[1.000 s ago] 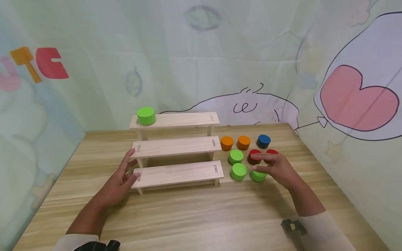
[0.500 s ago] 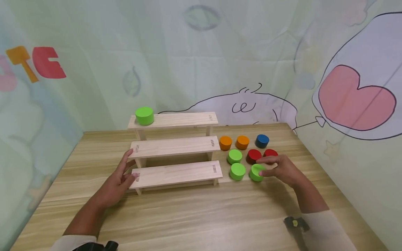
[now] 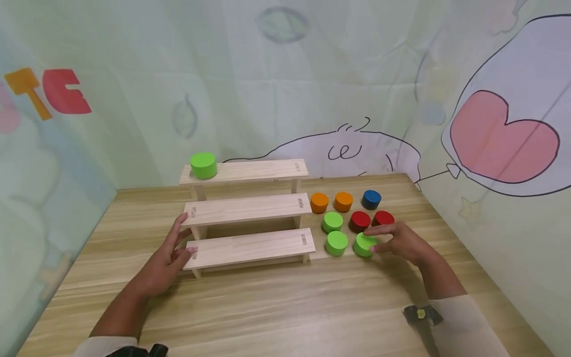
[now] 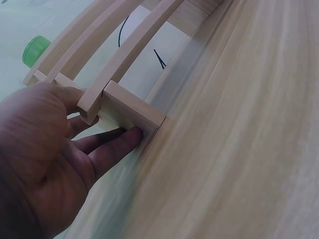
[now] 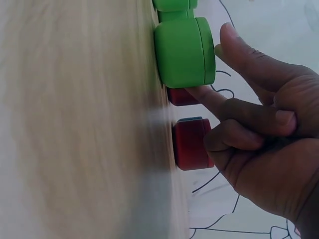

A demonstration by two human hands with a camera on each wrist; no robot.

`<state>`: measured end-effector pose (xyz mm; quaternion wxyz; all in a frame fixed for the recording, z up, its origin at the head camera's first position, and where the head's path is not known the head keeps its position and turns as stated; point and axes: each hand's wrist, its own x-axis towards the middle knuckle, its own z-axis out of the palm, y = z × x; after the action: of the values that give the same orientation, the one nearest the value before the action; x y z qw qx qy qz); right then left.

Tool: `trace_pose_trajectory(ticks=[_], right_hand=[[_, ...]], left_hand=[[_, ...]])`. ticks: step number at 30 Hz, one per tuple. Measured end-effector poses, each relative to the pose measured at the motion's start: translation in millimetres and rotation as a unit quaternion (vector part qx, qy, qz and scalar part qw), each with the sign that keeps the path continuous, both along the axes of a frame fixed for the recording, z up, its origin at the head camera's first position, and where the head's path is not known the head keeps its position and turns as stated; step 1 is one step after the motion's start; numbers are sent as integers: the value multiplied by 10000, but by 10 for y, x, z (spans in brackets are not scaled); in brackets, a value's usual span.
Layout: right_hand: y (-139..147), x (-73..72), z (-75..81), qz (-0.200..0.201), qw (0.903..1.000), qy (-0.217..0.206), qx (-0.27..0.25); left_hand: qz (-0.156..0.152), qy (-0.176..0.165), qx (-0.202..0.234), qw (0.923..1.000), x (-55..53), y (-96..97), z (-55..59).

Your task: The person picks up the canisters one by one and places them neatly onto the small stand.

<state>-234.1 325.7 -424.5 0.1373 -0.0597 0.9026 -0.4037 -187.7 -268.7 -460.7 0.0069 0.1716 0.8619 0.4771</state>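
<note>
A wooden three-step rack (image 3: 247, 208) stands on the table. My left hand (image 3: 161, 263) holds its left end, thumb on the front plank and a finger at the middle plank; in the left wrist view, other fingertips (image 4: 133, 137) touch the front leg (image 4: 134, 107). My right hand (image 3: 403, 243) is at the nearest right green disc (image 3: 363, 245), thumb and one finger around it. In the right wrist view a small gap shows between the upper fingertip and this disc (image 5: 184, 52); another finger passes partly behind it, while other fingers are curled. Another green disc (image 3: 203, 165) sits on the top plank's left end.
Right of the rack lie more discs: orange ones (image 3: 319, 203) and a blue one (image 3: 371, 199) at the back, red ones (image 3: 360, 221) in the middle, green ones (image 3: 336, 243) nearer. A printed curtain (image 3: 250, 84) stands behind the wooden table (image 3: 267, 307).
My right hand has come down from above the red and green discs to the nearest right green disc, slightly rightward. My left hand keeps its place on the rack; the view has shifted slightly.
</note>
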Motion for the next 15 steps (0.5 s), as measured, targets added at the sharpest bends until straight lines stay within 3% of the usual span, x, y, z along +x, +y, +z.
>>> trace_pose_trajectory(ticks=[7, 15], right_hand=[[24, -28, -45, 6, 9993, -242, -302], [37, -15, -54, 212, 9991, -201, -315]], left_hand=[[39, -56, -34, 10000, 11, 2, 5], [22, -61, -1, 10000, -8, -4, -21]])
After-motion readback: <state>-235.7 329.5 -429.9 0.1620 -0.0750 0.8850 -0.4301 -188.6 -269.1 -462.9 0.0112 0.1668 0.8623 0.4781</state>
